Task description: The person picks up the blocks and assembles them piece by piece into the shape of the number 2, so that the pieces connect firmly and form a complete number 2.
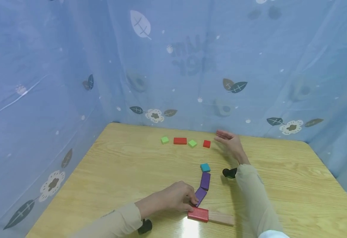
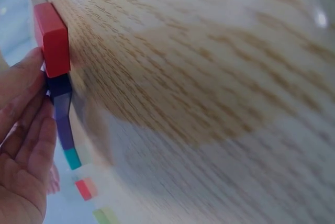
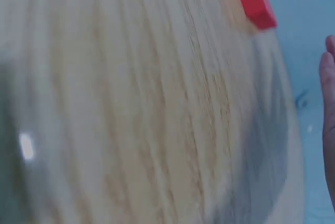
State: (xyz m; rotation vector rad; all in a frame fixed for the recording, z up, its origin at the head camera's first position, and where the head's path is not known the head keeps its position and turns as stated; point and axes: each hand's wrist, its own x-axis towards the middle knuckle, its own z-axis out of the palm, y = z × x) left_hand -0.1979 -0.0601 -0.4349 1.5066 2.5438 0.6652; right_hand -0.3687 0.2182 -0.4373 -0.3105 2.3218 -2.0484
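In the head view my left hand reaches the lower end of a curved line of blocks. Its thumb tip meets the corner of a red rectangular block, and its fingertips are at the lower purple block; the left wrist view shows the fingers extended along the line. Another purple block and a teal square block continue the curve upward. Against the red block's right end lies a plain wood block. My right hand hovers with extended fingers, right of a small red block.
Along the table's far side sit a green block, a longer red block and a second green block. A blue patterned curtain hangs behind the wooden table. Black wrist devices show at both sleeves.
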